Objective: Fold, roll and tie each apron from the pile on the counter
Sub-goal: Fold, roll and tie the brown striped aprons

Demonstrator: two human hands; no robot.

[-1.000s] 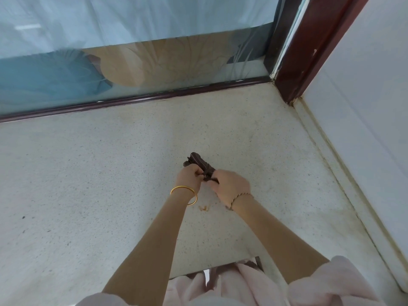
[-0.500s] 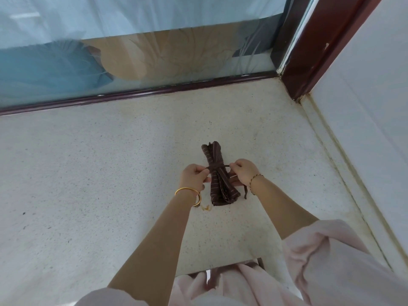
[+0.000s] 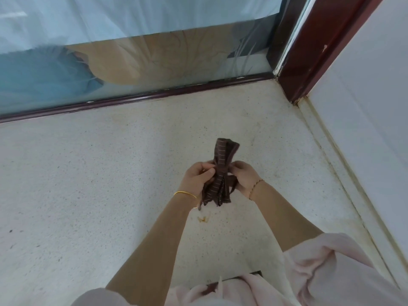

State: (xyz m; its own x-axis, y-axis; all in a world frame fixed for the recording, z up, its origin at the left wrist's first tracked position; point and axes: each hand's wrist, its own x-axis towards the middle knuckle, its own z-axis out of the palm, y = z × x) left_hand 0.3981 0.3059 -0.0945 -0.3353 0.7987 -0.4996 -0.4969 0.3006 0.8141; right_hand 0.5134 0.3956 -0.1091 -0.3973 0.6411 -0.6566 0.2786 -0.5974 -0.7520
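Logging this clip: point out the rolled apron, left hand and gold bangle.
rolled apron [image 3: 220, 168], head view, striped middle.
left hand [image 3: 196, 177], head view, back of hand.
gold bangle [image 3: 185, 193], head view, top of band.

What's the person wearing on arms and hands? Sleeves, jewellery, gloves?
No gloves. The left hand has a plain gold bangle at the wrist. The right hand has a thin, gold-toned bracelet of small links or beads. The forearms are bare, and loose pale pink sleeves cover the arms higher up.
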